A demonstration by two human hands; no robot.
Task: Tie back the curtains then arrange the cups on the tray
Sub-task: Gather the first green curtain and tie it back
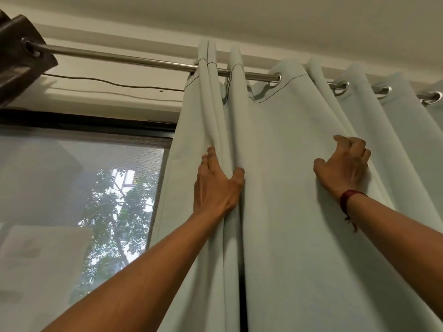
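Observation:
A pale grey-green curtain (282, 144) hangs by metal eyelets from a steel rod (134, 59) and fills the right half of the view, bunched into folds. My left hand (215, 183) grips the folds near the curtain's left edge, thumb around one pleat. My right hand (345, 164), with a red thread at the wrist, clutches a fold further right at about the same height. Both arms reach upward. No cups or tray are in sight.
A brown curtain (21, 56) hangs on the same rod at the top left. Between them a window with a mesh screen (79, 188) shows trees outside. A thin wire (107, 83) runs along the wall under the rod. The ceiling is close above.

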